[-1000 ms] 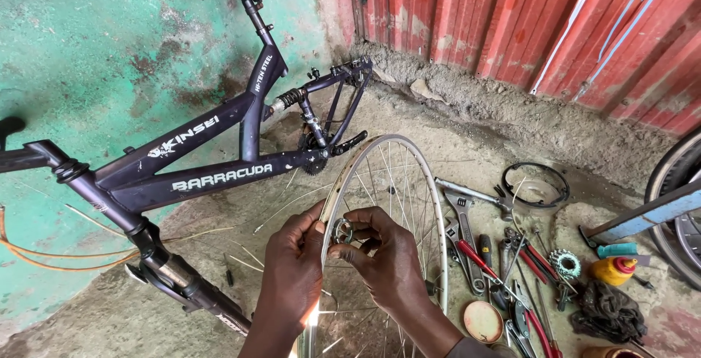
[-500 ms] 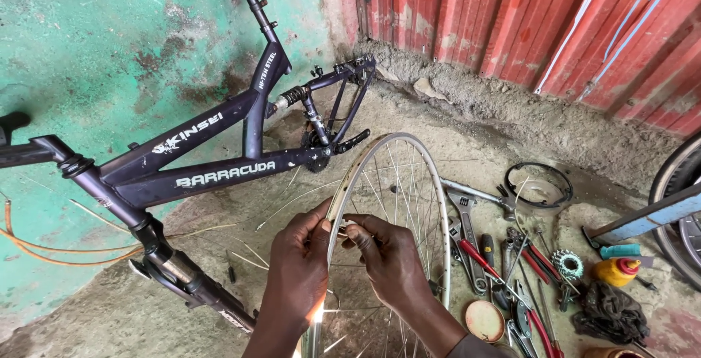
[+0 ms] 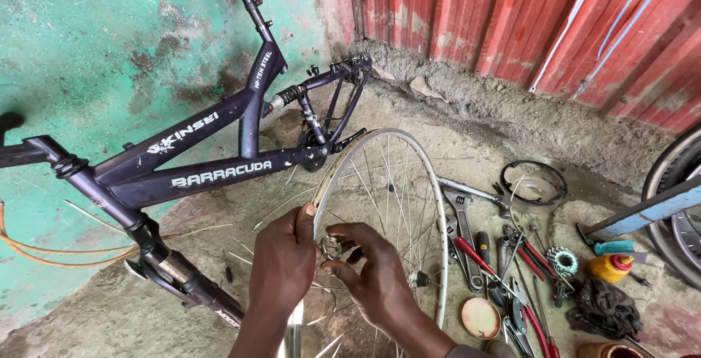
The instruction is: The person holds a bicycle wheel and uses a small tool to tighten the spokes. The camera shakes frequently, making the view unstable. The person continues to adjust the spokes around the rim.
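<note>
Wheelless dark bike frame (image 3: 197, 161) leans at left; the bare spoked wheel rim (image 3: 438, 212) stands at centre. Left hand (image 3: 281, 263) clasps the rim's edge, right hand (image 3: 376, 274) pinches the hub (image 3: 332, 245) at lower centre. Judged: hub work underway, needing fine finger turning. Since half a second ago, hands barely shifted.

Worn on the head, looking steeply down and forward. Close above the hands at the wheel (image 3: 380, 226). Farther off, ground and red wall (image 3: 511, 22).
</note>
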